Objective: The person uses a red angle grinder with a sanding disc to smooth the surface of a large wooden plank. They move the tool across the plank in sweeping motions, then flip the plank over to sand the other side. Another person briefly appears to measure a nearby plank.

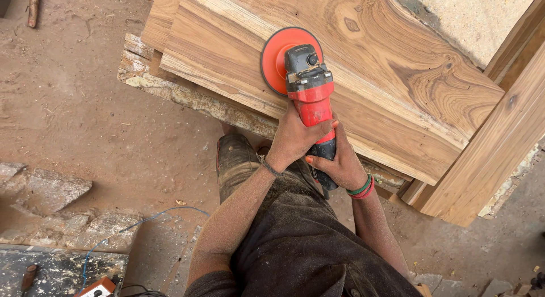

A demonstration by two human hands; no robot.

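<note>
1. I see both of my hands closed around one power tool, a red and black sander (309, 92), held out ahead of me over a wooden slab (363, 75).
2. My left hand (295, 139) wraps the red body from the left side, grip closed tight on it, with the thumb lying across the top of the housing.
3. My right hand (339, 163) is clamped on the dark rear handle just behind and below the left hand; the two hands touch each other.
4. The sander's body runs forward from my grip, so its round orange sanding disc (278, 58) lies beyond my fingers, at the far end of the tool.
5. The disc rests against the slab's face near its lower edge, tilted a little toward the left.
6. The slab is broad, with dark swirling grain, and lies on a stack of rougher boards (170, 87).
7. A second plank (488, 155) leans at the right, touching the slab's right end.
8. I wear coloured bangles (362, 189) on the right wrist and a thin band (270, 167) on the left.
9. Fine dust coats my forearms and dark clothing.
10. A blue cable (142, 223) trails over the dirt floor (85, 104) at the lower left.
</note>
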